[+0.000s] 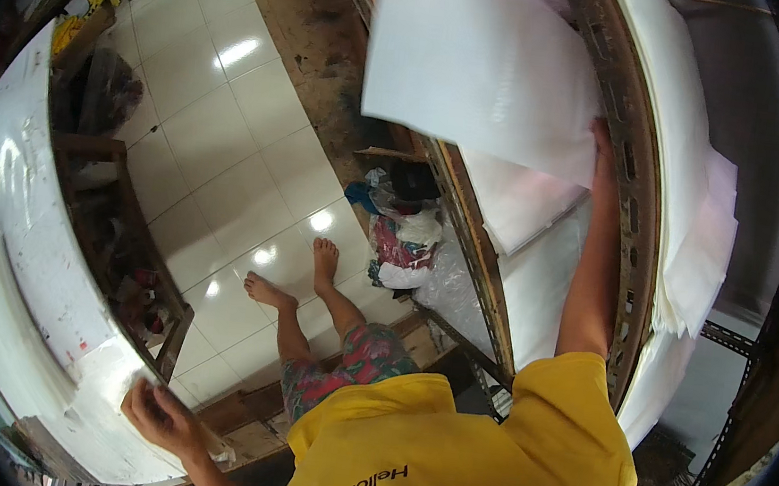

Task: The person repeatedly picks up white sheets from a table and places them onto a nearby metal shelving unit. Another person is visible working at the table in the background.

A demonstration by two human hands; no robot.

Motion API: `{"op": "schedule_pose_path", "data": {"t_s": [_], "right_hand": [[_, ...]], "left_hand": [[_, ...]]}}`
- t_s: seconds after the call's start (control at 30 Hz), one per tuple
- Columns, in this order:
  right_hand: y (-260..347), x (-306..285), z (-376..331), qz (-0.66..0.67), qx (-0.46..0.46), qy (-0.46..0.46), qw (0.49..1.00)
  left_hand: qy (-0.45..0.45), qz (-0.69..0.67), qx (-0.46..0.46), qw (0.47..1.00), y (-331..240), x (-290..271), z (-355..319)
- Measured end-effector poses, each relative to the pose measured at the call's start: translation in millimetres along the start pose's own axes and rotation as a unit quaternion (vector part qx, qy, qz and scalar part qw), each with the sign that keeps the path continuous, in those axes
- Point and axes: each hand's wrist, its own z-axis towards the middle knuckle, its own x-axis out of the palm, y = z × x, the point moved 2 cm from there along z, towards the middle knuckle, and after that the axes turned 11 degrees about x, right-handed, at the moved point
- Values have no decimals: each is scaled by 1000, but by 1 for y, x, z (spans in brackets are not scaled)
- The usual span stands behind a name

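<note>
Head view | right hand [600,137] half hidden behind white sheet [484,63] | left hand [160,416] blurred

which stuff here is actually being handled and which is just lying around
In hand: large white sheet, lifted by the right hand; white worktable, touched by the left hand; white sheet stacks on the rack.

Lying about: cloth and bag pile, yellow item.

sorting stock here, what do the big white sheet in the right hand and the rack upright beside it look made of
The white sheet looks like thin foam or soft plastic: matte, faintly see-through, bending as the right hand lifts it. The rack upright looks like slotted steel angle, with punched holes and a brown, rusty finish.
</note>
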Motion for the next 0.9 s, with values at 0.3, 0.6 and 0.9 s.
{"op": "schedule_pose_path", "data": {"t_s": [0.3,0.6,0.9], "right_hand": [[-66,-79,56,109,263,-169,943],[-101,-93,76,-154,138,-266,941],[-116,-88,71,-275,146,-255,915]], "left_hand": [[16,98,77,992,2,4,5],[0,53,32,998,8,6,-1],[8,65,32,997,11,3,-1]]}}
